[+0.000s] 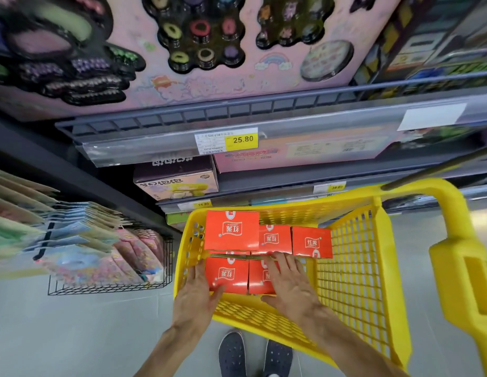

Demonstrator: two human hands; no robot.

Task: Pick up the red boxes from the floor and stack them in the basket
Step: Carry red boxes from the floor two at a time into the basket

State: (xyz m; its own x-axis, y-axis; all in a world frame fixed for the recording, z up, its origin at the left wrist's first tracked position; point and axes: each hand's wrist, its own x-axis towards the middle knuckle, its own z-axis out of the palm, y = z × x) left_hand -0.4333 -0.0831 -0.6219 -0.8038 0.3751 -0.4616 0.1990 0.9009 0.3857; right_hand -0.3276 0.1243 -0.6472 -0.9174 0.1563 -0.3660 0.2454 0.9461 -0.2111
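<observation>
**Boxes in basket, both hands on the near row**

Basket [353,268]: yellow plastic, mesh walls and floor, with a thick yellow handle [454,235] at the right. We see it from above, standing on a grey floor [87,336] before a shelf unit.

Red boxes, five counted, all inside the basket and crowded to its left end:
- far-left box [231,229], sitting higher than its neighbours, against the left wall;
- far-middle box [275,238], just beside it;
- far-right box [312,242], touching the middle one;
- near-left box [227,274];
- near-right box [260,278], touching the near-left one and partly covered by our right hand.
Slivers of red show under the far row; we cannot tell how many more boxes lie beneath.

Left hand [197,291]: open, fingers together, pressed flat against the left side of the near-left box, between box and basket wall.

Right hand [288,284]: open, fingers spread, laid on top of the near-right box, fingertips reaching the far row. Neither hand pinches anything.

Surroundings:
- shoes [254,355], two, dark, on the floor just beside the basket's near wall;
- price tag [226,140], yellow and white, reading 25.80, on the shelf rail above;
- wire rack [112,268], black, at the left, filled with pastel packets;
- pink toy set [209,44], on the shelf above the tag, blurred.
</observation>
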